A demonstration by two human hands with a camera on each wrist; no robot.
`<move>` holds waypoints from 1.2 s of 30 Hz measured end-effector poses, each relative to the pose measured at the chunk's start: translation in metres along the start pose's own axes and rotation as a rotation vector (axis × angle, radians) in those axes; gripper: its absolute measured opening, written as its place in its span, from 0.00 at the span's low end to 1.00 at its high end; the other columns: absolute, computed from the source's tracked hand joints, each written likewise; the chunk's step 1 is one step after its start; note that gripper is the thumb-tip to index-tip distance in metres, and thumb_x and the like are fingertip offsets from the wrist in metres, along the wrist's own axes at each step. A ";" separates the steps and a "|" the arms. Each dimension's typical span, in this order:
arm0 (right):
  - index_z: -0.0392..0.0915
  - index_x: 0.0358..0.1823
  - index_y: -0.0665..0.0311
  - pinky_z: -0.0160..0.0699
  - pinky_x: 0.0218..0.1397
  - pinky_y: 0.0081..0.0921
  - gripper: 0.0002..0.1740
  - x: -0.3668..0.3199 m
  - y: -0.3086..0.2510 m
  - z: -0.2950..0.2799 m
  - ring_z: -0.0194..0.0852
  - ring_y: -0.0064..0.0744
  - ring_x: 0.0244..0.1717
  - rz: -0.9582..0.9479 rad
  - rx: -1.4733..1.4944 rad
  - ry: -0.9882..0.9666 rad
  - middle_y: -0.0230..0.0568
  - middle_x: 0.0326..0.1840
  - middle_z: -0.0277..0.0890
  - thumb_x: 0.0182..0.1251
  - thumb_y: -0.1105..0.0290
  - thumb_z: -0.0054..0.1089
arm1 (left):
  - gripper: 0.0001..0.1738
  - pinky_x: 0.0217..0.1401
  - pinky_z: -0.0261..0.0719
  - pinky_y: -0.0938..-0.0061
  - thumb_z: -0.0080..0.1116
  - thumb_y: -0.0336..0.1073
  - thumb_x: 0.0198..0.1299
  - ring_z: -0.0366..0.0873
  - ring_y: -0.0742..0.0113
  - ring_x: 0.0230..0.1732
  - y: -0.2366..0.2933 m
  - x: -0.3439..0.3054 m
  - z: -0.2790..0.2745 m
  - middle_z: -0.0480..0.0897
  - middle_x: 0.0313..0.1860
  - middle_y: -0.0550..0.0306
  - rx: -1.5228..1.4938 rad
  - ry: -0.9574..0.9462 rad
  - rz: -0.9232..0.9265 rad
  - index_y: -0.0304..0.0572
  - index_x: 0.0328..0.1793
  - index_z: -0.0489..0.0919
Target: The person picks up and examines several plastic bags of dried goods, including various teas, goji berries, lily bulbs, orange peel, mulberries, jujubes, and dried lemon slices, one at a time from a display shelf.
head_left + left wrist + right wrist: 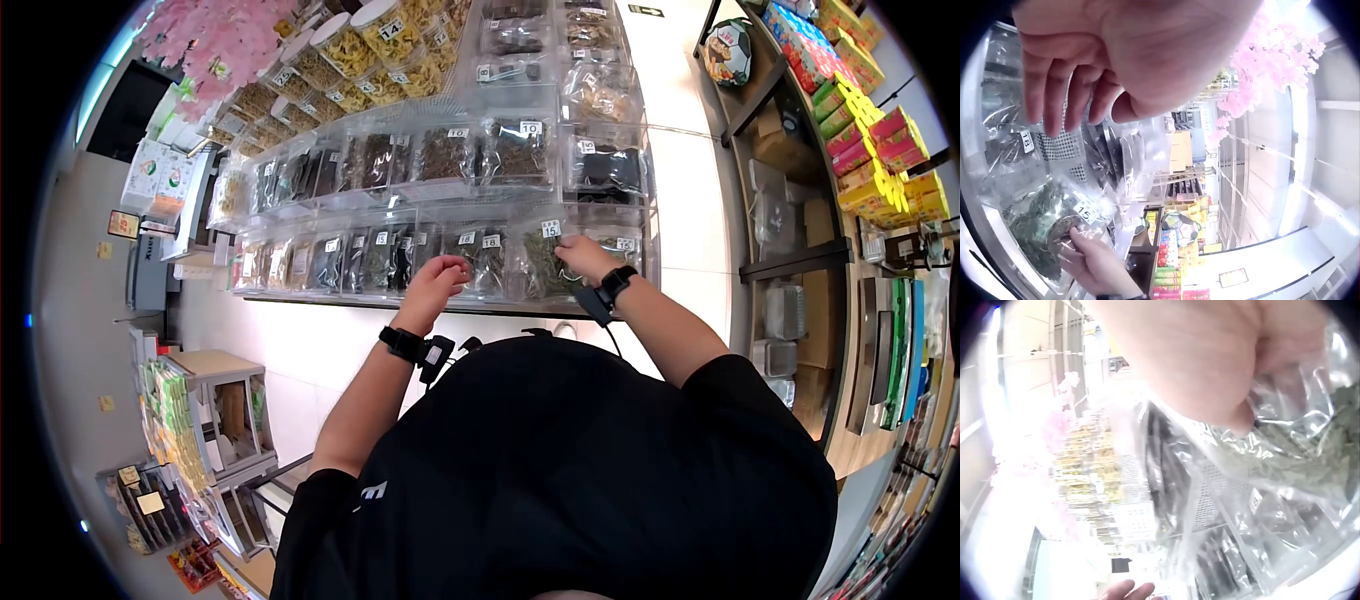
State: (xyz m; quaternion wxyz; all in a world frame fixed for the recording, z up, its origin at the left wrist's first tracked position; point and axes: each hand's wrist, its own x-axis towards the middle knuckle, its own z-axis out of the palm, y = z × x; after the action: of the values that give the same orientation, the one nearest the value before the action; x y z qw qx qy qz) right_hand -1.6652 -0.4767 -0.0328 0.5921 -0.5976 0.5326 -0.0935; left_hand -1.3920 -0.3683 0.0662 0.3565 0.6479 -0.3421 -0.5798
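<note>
Right grip pinches a clear bag of leafy greens, tagged 15, just right of head-frame centre. Left grip slack, holding nothing, just left of centre.

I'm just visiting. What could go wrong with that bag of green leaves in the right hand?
The bag of green leaves is crinkly clear plastic held only by the right hand, so it might slip or tear. Its number 15 label is close to the fingers and could get knocked loose. The open left hand is near bags marked 18 and might brush them.
</note>
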 end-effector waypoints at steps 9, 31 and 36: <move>0.75 0.50 0.62 0.71 0.41 0.21 0.15 -0.115 -0.111 -0.086 0.70 0.18 0.40 -0.316 0.590 -0.058 0.27 0.42 0.74 0.69 0.62 0.53 | 0.26 0.57 0.70 0.74 0.51 0.39 0.67 0.72 0.70 0.56 0.098 -0.024 0.078 0.75 0.56 0.56 0.024 -0.205 0.372 0.39 0.68 0.62; 0.68 0.58 0.70 0.71 0.56 0.25 0.26 -0.263 -0.290 -0.097 0.72 0.26 0.52 -1.035 0.565 -0.092 0.38 0.52 0.74 0.58 0.76 0.64 | 0.21 0.60 0.69 0.77 0.42 0.35 0.71 0.70 0.74 0.57 0.246 -0.150 0.101 0.73 0.59 0.58 -0.285 -0.369 1.089 0.35 0.67 0.62; 0.68 0.58 0.71 0.73 0.55 0.25 0.25 -0.261 -0.290 -0.091 0.73 0.27 0.50 -1.014 0.572 -0.076 0.38 0.51 0.74 0.58 0.77 0.63 | 0.18 0.56 0.71 0.78 0.45 0.34 0.70 0.72 0.76 0.52 0.244 -0.151 0.093 0.76 0.53 0.59 -0.291 -0.378 1.028 0.34 0.63 0.66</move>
State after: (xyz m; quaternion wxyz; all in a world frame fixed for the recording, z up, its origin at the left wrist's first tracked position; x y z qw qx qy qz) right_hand -1.6887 -0.4152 0.3625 0.6299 -0.5971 0.1120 -0.4838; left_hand -1.5062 -0.3695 0.3453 0.6110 0.2274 -0.5881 -0.4786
